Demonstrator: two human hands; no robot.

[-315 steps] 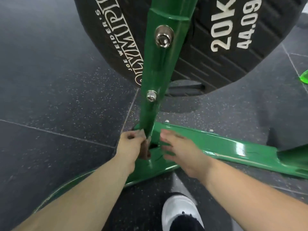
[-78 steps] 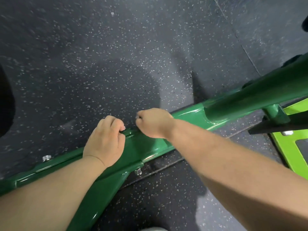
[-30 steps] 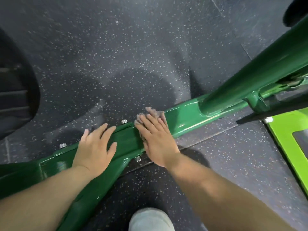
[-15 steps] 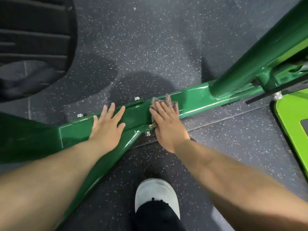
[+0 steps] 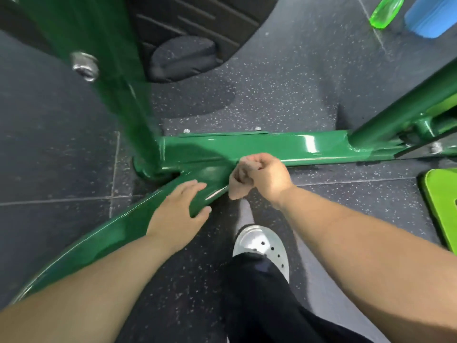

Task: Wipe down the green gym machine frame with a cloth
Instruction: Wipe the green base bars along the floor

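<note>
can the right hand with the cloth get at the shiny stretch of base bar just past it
Probably yes: the right hand, gripping the cloth, is already against the base bar, with nothing lying on it.

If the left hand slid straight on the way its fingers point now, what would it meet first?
Probably the cloth gripped in the right hand. The left hand rests open on the diagonal frame bar, fingers pointing along it toward the joint; depth is unclear.
</note>
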